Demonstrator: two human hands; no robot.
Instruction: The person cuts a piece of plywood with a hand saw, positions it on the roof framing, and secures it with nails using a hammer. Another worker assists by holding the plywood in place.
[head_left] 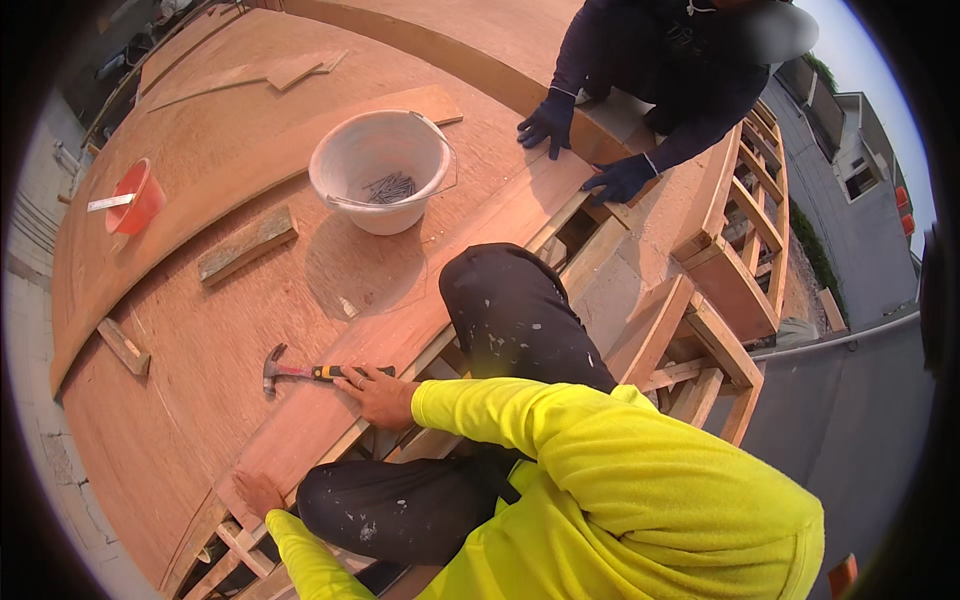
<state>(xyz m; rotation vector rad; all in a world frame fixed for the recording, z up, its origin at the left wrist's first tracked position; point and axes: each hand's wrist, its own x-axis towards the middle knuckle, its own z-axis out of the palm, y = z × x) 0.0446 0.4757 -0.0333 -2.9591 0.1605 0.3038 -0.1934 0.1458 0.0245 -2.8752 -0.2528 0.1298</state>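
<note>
A long reddish plywood strip (400, 337) lies diagonally along the edge of the plywood deck, over a timber frame. My left hand (260, 494) rests on the strip's near end with its fingers stretched out and holds nothing. Farther along, my right hand (385, 398) lies on the strip with its fingers over the handle of a claw hammer (300, 371). The hammer's head points left, and part of its black and yellow grip is under my fingers. At the far end, another person's dark-gloved hands (585, 150) press on the same strip.
A white bucket (335, 165) holding nails stands on the deck (190, 370). To its left are a short wood block (248, 246) and a red bucket (136, 196) with a white strip across it. Open timber frames (735, 260) flank the right, beside a lower grey surface.
</note>
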